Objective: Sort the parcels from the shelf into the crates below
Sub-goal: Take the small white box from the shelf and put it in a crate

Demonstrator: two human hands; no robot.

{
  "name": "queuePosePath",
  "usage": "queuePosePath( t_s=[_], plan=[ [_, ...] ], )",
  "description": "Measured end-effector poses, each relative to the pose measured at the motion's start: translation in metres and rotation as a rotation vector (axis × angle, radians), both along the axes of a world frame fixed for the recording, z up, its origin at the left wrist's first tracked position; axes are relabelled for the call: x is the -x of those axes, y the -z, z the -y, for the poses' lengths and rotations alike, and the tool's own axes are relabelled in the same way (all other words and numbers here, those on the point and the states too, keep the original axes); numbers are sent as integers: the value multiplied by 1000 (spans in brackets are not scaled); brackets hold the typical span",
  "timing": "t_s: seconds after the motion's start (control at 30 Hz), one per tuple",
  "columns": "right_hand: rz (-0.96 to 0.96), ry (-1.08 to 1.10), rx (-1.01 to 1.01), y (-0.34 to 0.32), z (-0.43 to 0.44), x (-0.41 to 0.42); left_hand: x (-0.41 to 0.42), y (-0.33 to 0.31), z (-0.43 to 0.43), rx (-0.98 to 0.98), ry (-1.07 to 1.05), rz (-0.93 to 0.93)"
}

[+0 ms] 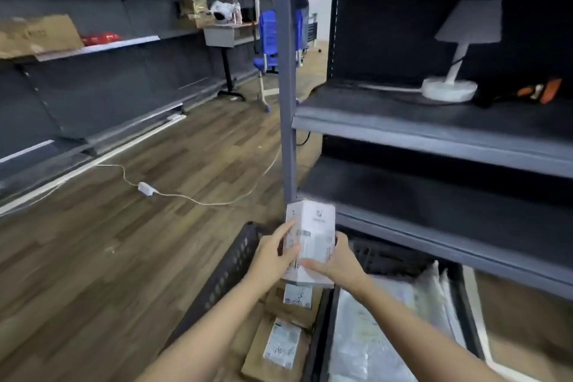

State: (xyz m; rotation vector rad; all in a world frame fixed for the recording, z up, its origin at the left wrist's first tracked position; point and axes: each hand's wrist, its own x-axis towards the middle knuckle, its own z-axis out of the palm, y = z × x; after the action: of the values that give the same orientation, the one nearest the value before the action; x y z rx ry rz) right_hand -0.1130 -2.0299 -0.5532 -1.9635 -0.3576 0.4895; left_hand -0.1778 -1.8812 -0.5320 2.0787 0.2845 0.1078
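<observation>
Shelf unit: grey metal, on the right, with a white lamp on an upper level.
Left crate: black, on the floor below, holding cardboard parcels.
Right crate: beside it, holding plastic mailer bags.
White box: upright, held in the air above the left crate.
Left hand: fingers wrapped round the box's left side.
Right hand: gripping its lower right side.

Both hands grip a white box above a black crate
</observation>
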Motion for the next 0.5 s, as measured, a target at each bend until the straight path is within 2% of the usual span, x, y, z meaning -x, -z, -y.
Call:
queuePosePath(
  t_s=[0.13, 0.23, 0.4, 0.43, 0.5],
  plan=[
    [0, -85, -104, 82, -9, 14, 16, 83, -14, 157, 76, -89],
    [42, -128, -28, 124, -9, 25, 33, 132, -23, 136, 74, -67],
    [383, -70, 339, 151, -3, 42, 64, 165, -41, -273, 155, -268],
    [425, -135, 381, 149, -2, 48, 71, 165, -45, -324, 196, -308],
    [384, -311, 399, 147, -5, 59, 81, 159, -50, -412, 282, -394]
  ],
)
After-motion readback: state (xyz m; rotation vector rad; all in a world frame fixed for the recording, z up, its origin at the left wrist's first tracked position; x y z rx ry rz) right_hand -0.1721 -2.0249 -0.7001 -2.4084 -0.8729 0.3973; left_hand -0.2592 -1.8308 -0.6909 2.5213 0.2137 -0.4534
